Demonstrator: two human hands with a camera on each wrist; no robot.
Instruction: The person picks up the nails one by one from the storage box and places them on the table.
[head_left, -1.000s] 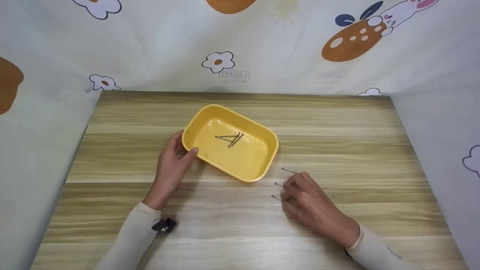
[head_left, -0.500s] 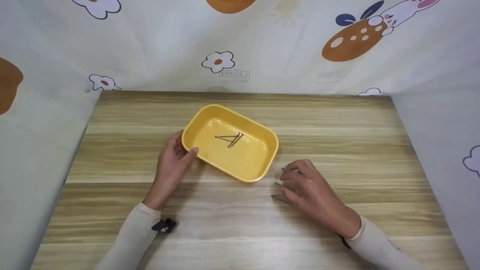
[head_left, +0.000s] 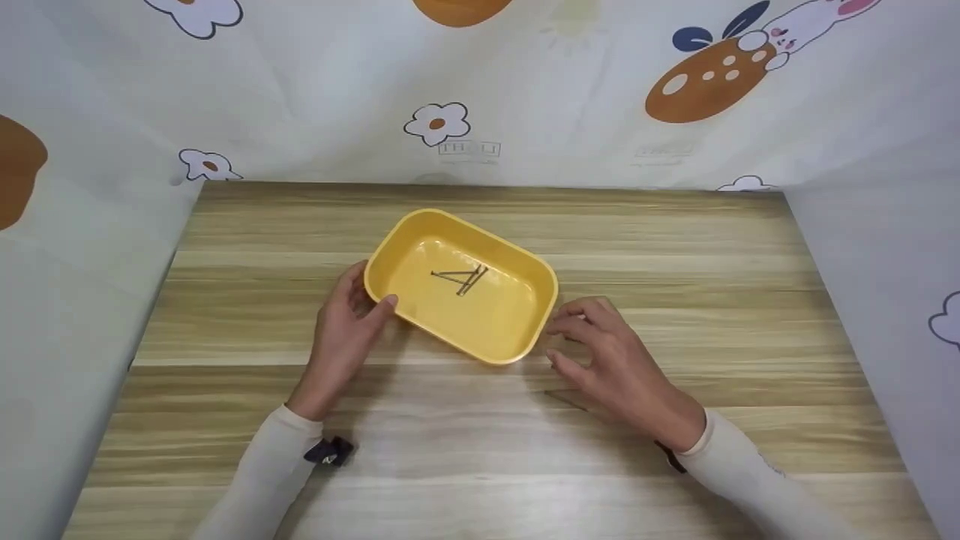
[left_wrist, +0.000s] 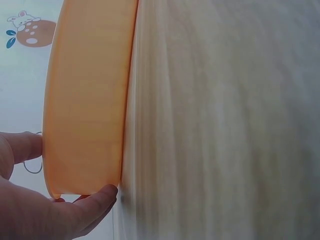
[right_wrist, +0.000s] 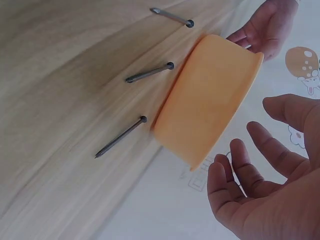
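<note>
a striped light-wood table [head_left: 675,247] stands enclosed by pale cartoon-printed cloth [head_left: 570,90] under soft, even light.

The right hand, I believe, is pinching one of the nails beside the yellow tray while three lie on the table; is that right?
Not quite: the right hand holds nothing, its fingers relaxed. The right wrist view shows all three nails on the table beside the yellow tray.

In the head view the right hand [head_left: 615,364] covers the loose steel nails on the wooden tabletop [head_left: 675,247] — only a dark sliver shows at its 7 o'clock. How many dark nails [head_left: 459,279] lie crossed in the yellow plastic tray [head_left: 390,255] is too small to tell. The left wrist view is blurred, its edges cutting off tray and left hand [left_wrist: 45,210] — the right wrist view crops the right hand's palm.
</note>
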